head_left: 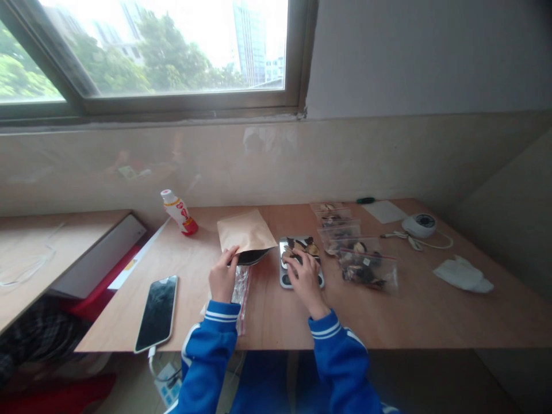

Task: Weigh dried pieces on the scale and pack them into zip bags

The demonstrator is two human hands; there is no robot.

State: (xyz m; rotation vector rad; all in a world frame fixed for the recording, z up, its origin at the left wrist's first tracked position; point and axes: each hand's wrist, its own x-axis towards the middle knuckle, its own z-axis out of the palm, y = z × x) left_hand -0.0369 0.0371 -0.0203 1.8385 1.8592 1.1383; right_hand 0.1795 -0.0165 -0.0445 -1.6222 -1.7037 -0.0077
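Observation:
My left hand (223,277) pinches the edge of a brown kraft paper bag (246,229), whose dark mouth faces me. My right hand (305,277) reaches over a small white kitchen scale (284,279), its fingers apart and at the dried brown pieces (311,247) heaped on the scale. The pieces look like dried mushroom slices; the fingers partly cover them. Below the paper bag lies a clear zip bag (241,292) with a red seal line, partly hidden by my left hand and sleeve.
Several zip bags (364,270) of dark dried pieces lie right of the scale. Further right are a white round device (420,225) with a cable, a paper sheet (383,211) and a crumpled white tissue (462,275). Left are a bottle (180,213) and a charging phone (157,313).

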